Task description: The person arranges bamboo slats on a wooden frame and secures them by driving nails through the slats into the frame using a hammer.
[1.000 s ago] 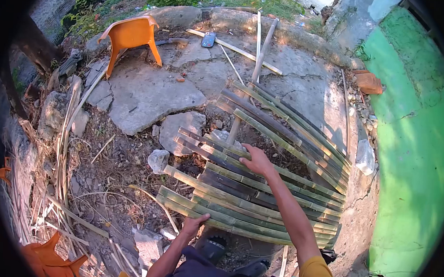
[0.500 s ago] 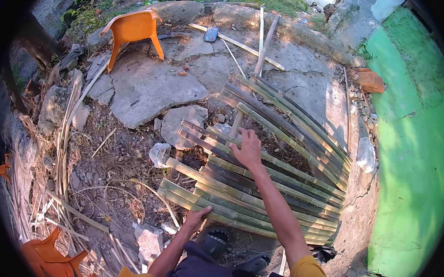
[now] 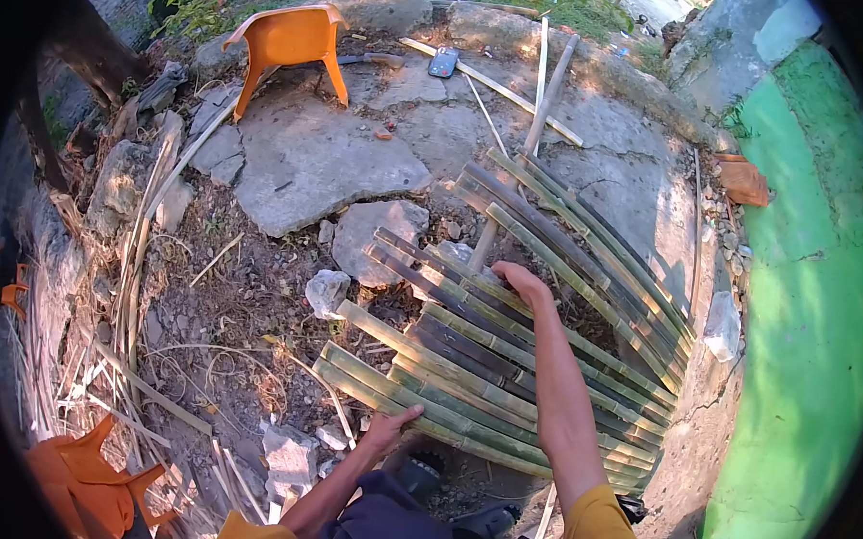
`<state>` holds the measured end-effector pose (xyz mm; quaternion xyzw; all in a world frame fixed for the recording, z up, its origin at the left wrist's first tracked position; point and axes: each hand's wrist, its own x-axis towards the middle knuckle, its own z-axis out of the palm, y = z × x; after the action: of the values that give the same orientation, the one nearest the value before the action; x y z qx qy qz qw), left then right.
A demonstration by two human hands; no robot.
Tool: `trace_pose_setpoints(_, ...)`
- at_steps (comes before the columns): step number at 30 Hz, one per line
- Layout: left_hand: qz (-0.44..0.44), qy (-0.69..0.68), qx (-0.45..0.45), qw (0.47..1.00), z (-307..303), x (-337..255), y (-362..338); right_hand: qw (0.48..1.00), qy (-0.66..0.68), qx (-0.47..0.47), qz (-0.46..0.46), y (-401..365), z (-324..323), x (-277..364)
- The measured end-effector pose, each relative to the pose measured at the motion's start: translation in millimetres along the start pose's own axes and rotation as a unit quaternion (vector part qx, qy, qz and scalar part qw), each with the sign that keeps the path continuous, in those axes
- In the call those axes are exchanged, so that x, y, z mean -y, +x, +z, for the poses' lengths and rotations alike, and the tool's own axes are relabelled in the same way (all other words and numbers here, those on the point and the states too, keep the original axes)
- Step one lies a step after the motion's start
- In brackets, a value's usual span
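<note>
Long split bamboo slats (image 3: 485,373) lie fanned out over the ground, gathered close together at the right and spread apart at the left. My left hand (image 3: 393,430) grips the nearest bamboo slat (image 3: 349,385) near its left end, thumb on top and the other fingers hidden underneath. Farther out, my right hand (image 3: 521,282) is closed at the edge of a middle bamboo slat (image 3: 582,343), its fingers bent down and partly hidden. A round wooden pole (image 3: 485,245) runs beneath the slats, just beyond my right hand.
An orange plastic chair (image 3: 289,47) stands at the far left, and another orange chair (image 3: 81,476) at lower left. A phone (image 3: 442,62) lies near a thin wooden strip (image 3: 540,110). Broken concrete (image 3: 325,173) and stones surround the slats. At right rises a green wall (image 3: 785,333).
My right hand has turned and lowered from above the slats, its spread fingers now bent down at a slat's edge. My left hand keeps its hold. The view has shifted slightly.
</note>
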<state>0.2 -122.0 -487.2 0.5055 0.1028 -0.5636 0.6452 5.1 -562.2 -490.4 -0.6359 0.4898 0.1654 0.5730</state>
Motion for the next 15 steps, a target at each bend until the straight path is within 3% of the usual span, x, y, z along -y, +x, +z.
trace_pose_setpoints(3, -0.004, 0.012, -0.011, 1.000, 1, 0, -3, 0.998, -0.033, -0.024, -0.040, -33, 6, 15)
trace_pose_setpoints(4, -0.007, 0.013, -0.012, 1.000, 1, 0, -5, 0.996, -0.013, 0.055, -0.068, -8, -6, -3)
trace_pose_setpoints(11, -0.029, 0.017, -0.010, 0.999, 4, -8, -21, 0.980, -0.038, 0.143, -0.132, 37, -25, -12)
trace_pose_setpoints(13, -0.042, 0.013, -0.011, 0.999, 4, -8, -24, 0.942, -0.004, 0.237, -0.239, 51, -24, -13)
trace_pose_setpoints(14, -0.035, 0.009, -0.018, 0.999, 3, -7, -26, 0.942, -0.001, 0.237, -0.238, 54, -19, -21)
trace_pose_setpoints(15, -0.024, 0.005, -0.022, 0.999, 5, -6, -23, 0.961, 0.047, 0.117, -0.247, 56, -15, -27)
